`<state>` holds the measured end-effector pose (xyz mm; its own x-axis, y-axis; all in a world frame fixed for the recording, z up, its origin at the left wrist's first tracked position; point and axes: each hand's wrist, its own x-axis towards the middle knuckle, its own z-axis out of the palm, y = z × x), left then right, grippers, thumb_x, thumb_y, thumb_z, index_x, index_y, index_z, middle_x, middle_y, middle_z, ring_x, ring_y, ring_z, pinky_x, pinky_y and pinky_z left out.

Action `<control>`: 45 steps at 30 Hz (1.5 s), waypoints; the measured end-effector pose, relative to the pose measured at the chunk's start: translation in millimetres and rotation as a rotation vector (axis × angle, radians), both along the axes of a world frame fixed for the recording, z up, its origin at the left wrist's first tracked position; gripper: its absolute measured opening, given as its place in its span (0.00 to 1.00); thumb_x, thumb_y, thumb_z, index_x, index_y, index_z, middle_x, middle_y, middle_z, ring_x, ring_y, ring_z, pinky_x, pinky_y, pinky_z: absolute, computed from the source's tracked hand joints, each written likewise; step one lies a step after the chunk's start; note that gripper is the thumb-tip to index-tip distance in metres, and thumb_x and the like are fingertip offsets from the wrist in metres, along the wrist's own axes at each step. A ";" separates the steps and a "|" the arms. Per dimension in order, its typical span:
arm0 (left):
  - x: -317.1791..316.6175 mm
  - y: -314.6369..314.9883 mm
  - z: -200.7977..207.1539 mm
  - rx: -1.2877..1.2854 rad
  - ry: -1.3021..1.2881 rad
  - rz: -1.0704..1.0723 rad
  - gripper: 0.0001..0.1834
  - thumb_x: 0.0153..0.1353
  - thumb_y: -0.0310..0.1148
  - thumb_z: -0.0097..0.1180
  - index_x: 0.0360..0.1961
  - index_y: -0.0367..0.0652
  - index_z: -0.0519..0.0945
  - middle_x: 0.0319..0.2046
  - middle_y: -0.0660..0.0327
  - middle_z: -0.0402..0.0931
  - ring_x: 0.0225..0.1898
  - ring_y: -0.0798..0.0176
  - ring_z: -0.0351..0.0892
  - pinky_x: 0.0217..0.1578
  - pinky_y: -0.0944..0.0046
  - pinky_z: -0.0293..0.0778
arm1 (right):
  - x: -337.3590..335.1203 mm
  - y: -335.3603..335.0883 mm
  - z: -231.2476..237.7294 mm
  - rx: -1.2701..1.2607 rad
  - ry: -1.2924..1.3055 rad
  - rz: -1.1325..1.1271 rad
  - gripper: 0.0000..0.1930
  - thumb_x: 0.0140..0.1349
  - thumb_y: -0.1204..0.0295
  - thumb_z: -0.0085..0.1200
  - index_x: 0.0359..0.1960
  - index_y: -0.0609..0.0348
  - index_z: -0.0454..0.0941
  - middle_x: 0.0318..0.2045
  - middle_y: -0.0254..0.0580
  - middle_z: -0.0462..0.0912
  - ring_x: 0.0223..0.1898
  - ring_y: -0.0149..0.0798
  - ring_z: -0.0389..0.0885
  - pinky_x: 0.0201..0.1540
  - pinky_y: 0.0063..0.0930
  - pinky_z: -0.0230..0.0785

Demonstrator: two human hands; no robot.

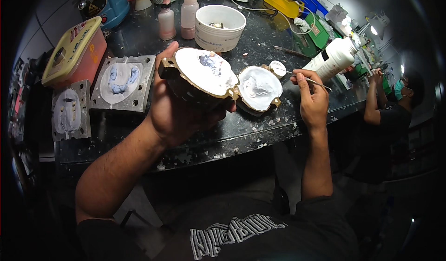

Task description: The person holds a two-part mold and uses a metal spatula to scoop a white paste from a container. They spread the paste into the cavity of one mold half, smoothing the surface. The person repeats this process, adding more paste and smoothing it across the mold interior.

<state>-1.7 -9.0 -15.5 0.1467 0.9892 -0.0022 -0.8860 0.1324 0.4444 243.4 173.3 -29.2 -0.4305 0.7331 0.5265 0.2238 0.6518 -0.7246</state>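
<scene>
White-filled metal mold half (202, 73) is cradled in my left hand (168, 117) above the bench (223, 142). My right hand (314, 102) has a thin tool (324, 86) pinched, tip by a little white cup (275, 66) near the other half (260, 87).

A head-worn fisheye looks down and forward — close above the dark workbench (262, 35).

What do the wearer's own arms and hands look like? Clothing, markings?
Left hand and right hand: bare, no gloves. Forearms uncovered; no watch or cable visible. Short dark sleeves, dark shirt with pale striped lettering.
</scene>
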 end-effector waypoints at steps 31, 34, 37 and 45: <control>20.1 -5.3 9.2 0.038 0.764 0.451 0.43 0.64 0.72 0.30 0.53 0.40 0.71 0.42 0.60 0.75 0.45 0.67 0.76 0.51 0.66 0.71 | -46.5 -55.5 53.0 -0.038 0.363 0.571 0.08 0.65 0.75 0.48 0.39 0.67 0.75 0.36 0.43 0.78 0.36 0.31 0.78 0.44 0.25 0.72; 23.4 -5.0 8.2 0.057 0.790 0.459 0.42 0.64 0.71 0.30 0.51 0.39 0.72 0.41 0.59 0.75 0.44 0.68 0.75 0.50 0.67 0.70 | -45.8 -53.6 53.8 -0.006 0.329 0.573 0.07 0.65 0.75 0.47 0.39 0.67 0.75 0.36 0.43 0.78 0.36 0.31 0.78 0.44 0.25 0.72; 24.2 -5.8 11.5 0.065 0.789 0.449 0.42 0.65 0.70 0.31 0.50 0.39 0.72 0.41 0.59 0.75 0.44 0.68 0.75 0.49 0.67 0.71 | -47.3 -54.5 55.0 -0.015 0.332 0.572 0.07 0.65 0.75 0.48 0.38 0.67 0.75 0.35 0.42 0.77 0.36 0.31 0.78 0.43 0.25 0.72; 26.5 -6.6 13.8 0.045 0.745 0.440 0.40 0.65 0.70 0.31 0.49 0.39 0.73 0.40 0.60 0.75 0.42 0.69 0.76 0.48 0.68 0.71 | -46.9 -50.3 57.8 -0.008 0.326 0.562 0.07 0.63 0.75 0.48 0.37 0.68 0.75 0.34 0.42 0.77 0.35 0.30 0.77 0.42 0.24 0.71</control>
